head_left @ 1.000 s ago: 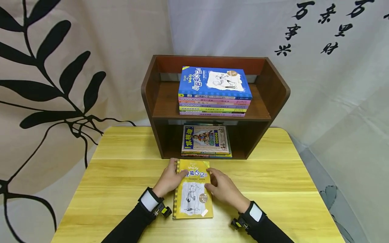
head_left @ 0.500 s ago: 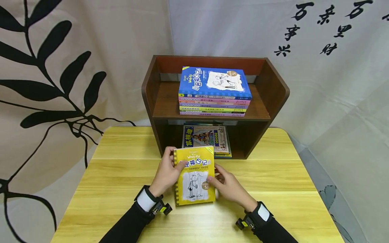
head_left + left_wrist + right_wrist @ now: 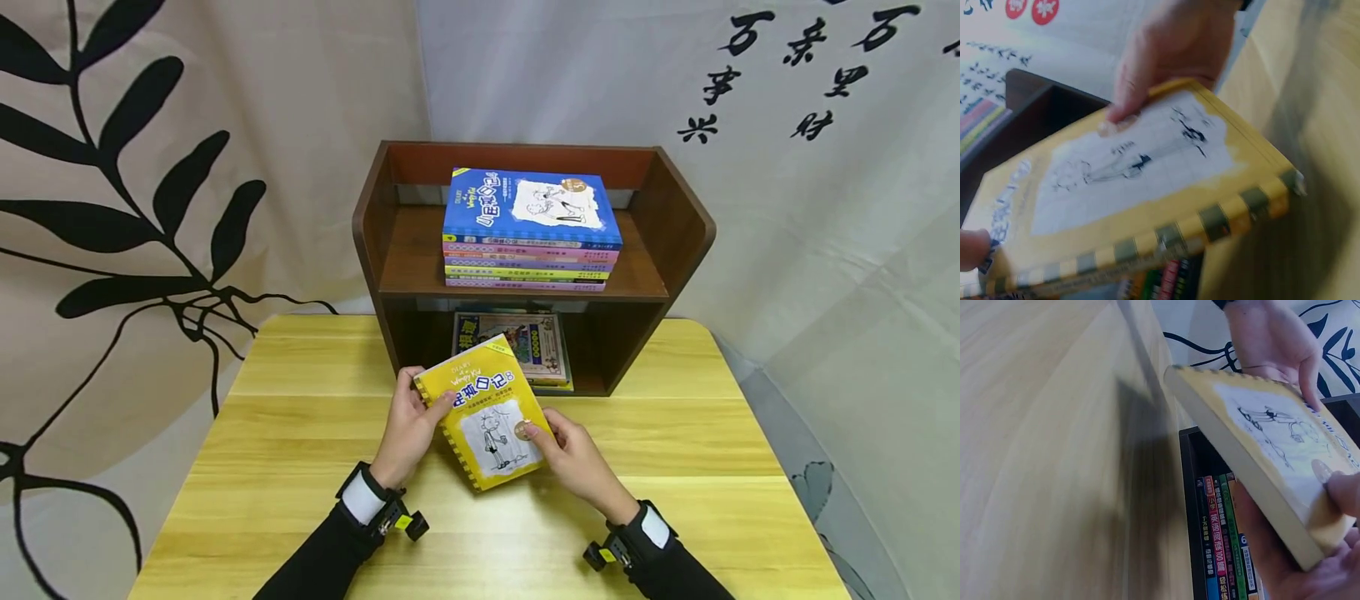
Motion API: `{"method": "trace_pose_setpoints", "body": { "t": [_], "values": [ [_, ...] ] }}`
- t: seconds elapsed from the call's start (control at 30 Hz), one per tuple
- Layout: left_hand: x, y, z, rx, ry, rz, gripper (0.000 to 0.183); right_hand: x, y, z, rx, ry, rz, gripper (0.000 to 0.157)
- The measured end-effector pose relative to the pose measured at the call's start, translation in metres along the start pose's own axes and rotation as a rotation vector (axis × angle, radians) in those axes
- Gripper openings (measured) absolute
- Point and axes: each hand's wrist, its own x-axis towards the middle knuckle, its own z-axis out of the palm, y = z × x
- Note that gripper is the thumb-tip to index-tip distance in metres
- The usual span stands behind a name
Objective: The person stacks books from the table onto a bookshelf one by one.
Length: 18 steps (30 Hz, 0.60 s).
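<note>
Both hands hold a yellow book (image 3: 480,417) over the table, in front of the shelf. Its cover has a white panel with a line drawing, and a checked band runs along the spine. My left hand (image 3: 408,429) grips the upper spine side, thumb on the cover. My right hand (image 3: 577,458) pinches the opposite edge lower down, thumb on the drawing. The head view shows the book turned, its top leaning left. In the right wrist view the book (image 3: 1260,444) is raised off the table, page edges showing, with the right thumb (image 3: 1341,490) on top.
Behind the book stands a brown two-tier shelf (image 3: 660,225). A blue book (image 3: 532,208) tops a stack of several books on its upper tier. More books (image 3: 551,358) lie in the lower tier, partly hidden by the yellow book. The wooden table (image 3: 285,417) extends to both sides.
Over the last second the yellow book has come up off the table and moved toward the shelf. It has then turned, its top swinging left and its bottom right. The right hand now grips its edge.
</note>
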Motion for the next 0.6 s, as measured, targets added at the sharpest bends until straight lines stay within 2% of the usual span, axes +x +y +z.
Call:
{"method": "trace_pose_setpoints", "body": {
  "t": [0.13,0.23,0.33,0.4,0.5,0.6],
  "values": [
    [0.002,-0.009,-0.006,-0.011,-0.027,0.009,0.046,0.000,-0.001,-0.004,-0.036,0.045,-0.042,0.023],
    [0.005,-0.011,-0.014,0.056,-0.075,0.043,0.048,0.001,-0.006,-0.010,-0.052,0.051,-0.078,0.024],
    [0.011,-0.004,-0.022,0.208,-0.130,0.143,0.049,0.001,-0.014,-0.019,-0.051,0.048,-0.099,0.024],
    [0.016,0.004,-0.027,0.335,-0.140,0.234,0.049,0.001,-0.019,-0.026,-0.045,0.039,-0.116,0.024],
    [0.025,0.018,-0.031,0.468,-0.152,0.339,0.049,0.001,-0.024,-0.035,-0.050,0.028,-0.140,0.021],
    [0.031,0.031,-0.030,0.532,-0.214,0.369,0.052,0.002,-0.027,-0.042,-0.059,0.017,-0.155,0.020]
  ]
}}
